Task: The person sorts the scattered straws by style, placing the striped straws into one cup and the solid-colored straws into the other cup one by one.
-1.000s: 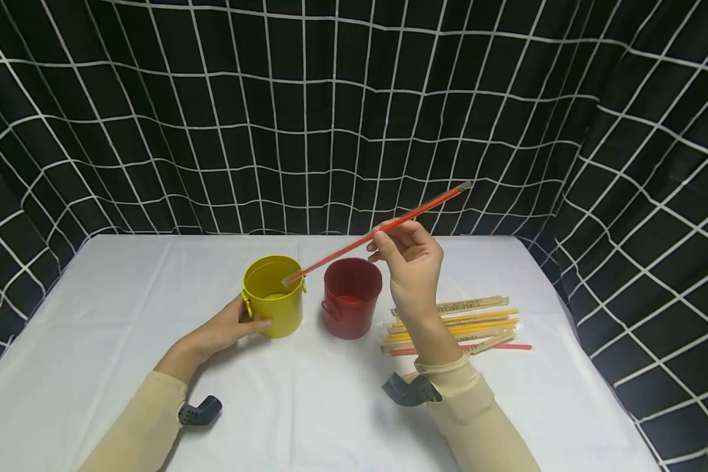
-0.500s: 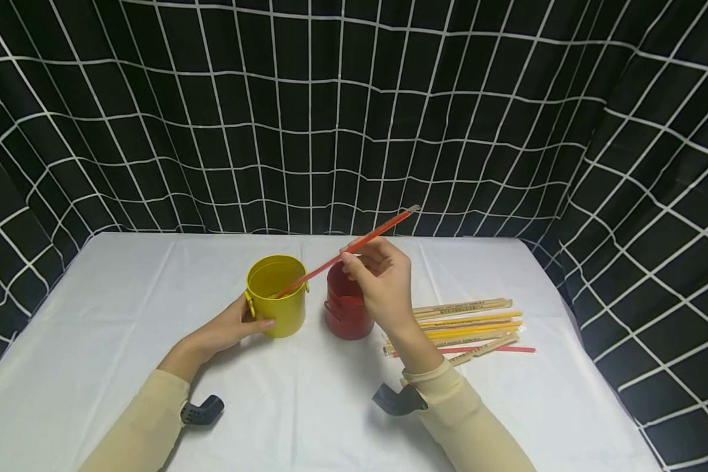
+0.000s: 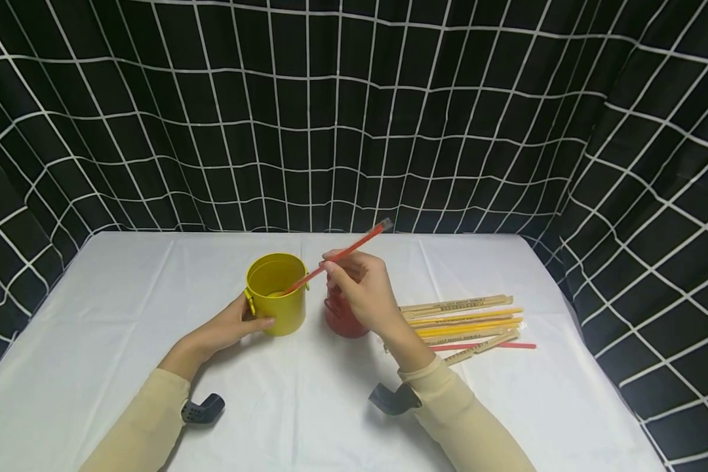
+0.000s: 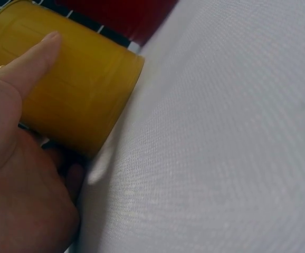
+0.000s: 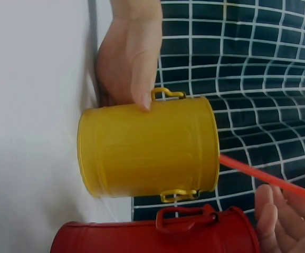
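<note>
Woven cloth [image 4: 210,137] — slim red straw [image 3: 356,245]

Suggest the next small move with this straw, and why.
I'd probably lower the red straw further into the yellow bucket: one end already reaches inside, the straw slants over the rim, and the right-hand grip pinches it outside while the left-hand grip holds the bucket.

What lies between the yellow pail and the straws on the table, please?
The head view shows the red pail, partly hidden behind the right hand.
</note>
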### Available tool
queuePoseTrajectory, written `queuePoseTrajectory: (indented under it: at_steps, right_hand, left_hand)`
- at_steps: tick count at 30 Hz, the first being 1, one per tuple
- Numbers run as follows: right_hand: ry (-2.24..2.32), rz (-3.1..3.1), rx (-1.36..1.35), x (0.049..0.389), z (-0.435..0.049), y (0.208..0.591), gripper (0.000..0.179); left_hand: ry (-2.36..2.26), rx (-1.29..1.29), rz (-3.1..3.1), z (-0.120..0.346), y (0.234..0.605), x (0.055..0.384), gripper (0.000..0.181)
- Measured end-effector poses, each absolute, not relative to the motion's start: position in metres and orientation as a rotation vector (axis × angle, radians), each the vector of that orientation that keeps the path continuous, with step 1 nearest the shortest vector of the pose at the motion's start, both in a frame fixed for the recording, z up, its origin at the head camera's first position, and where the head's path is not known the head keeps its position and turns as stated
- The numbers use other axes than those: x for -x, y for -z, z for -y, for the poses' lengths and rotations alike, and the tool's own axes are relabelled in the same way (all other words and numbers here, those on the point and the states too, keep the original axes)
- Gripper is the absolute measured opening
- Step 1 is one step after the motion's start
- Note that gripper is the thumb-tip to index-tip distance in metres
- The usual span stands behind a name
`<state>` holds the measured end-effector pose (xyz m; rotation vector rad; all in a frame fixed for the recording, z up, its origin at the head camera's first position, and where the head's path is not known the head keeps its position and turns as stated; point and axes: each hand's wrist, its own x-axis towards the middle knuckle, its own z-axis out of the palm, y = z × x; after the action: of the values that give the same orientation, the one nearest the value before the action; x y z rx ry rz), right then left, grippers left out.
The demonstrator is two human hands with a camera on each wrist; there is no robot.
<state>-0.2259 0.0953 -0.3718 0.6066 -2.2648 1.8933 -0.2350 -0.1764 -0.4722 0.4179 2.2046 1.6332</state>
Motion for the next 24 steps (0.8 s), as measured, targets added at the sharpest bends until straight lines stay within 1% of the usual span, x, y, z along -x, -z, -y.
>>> queuePoseTrajectory:
  at_steps: [4,11,16,24]
  right_hand:
    - [-1.863,2.334,-0.603,0.229,-0.098,0.371,0.028]
    - [-1.840,2.370,-0.582,0.230,-0.117,0.363,0.031]
    - [-1.828,2.373,-0.639,0.230,-0.145,0.359,0.035]
    - [-1.662,2.523,-0.753,0.235,-0.200,0.368,0.030]
  left_hand:
    - [-1.641,-0.421,-2.208,0.177,0.472,0.235,0.083]
    - [-1.647,-0.428,-2.197,0.175,0.473,0.233,0.083]
    - [-1.668,-0.416,-2.186,0.176,0.475,0.233,0.082]
    - [-1.657,-0.434,-2.199,0.174,0.473,0.235,0.085]
